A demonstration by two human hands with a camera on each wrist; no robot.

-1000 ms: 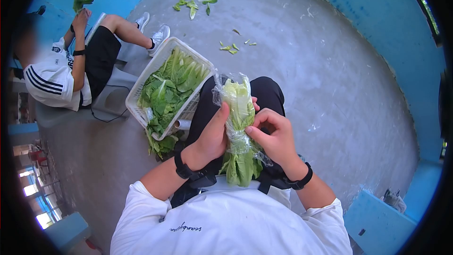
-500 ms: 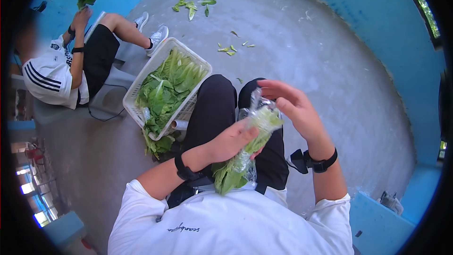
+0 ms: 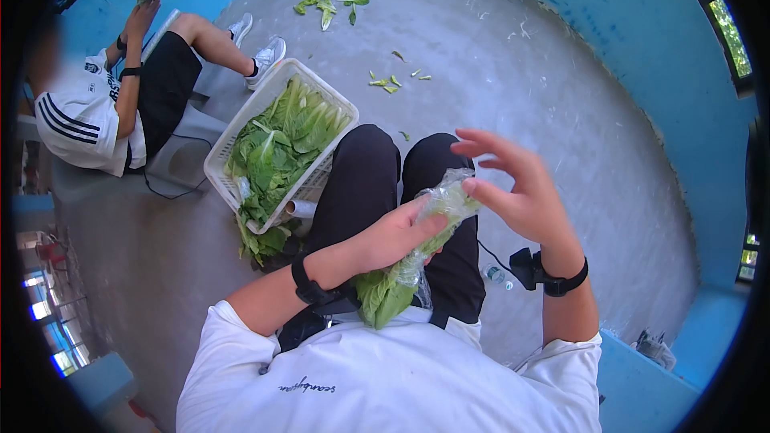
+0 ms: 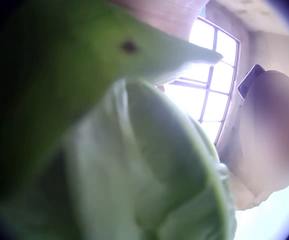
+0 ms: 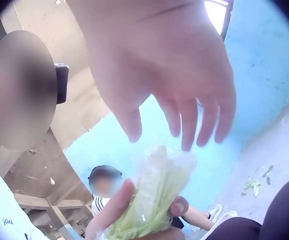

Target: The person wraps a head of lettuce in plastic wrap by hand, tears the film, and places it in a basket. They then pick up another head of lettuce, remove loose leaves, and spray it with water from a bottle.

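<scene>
A long bundle of lettuce (image 3: 387, 297), wrapped in clear plastic film, lies slantwise above the person's lap in the head view. The left hand (image 3: 387, 240) grips it around the middle, thumb on top. Green leaf ends stick out toward the white shirt, and pale stems fill the far end. Beside that far end is the right hand (image 3: 517, 188), its fingers spread and its thumb close to the film. The right wrist view shows this hand above the wrapped stems (image 5: 157, 187) with its fingers extended. Blurred green leaves (image 4: 149, 165) fill much of the left wrist view.
A white crate (image 3: 319, 170) of leafy lettuce stands left of the knees, with a pale roll (image 3: 301, 208) beside it. Loose leaves (image 3: 353, 5) and scraps (image 3: 387, 82) lie on the floor. Another person (image 3: 76, 124) sits at left holding greens. A plastic bottle (image 3: 497, 276) lies at right.
The right hand has let go of the film at the bundle's middle and moved up and right past its far end. The bundle has tilted to the right in the left hand.
</scene>
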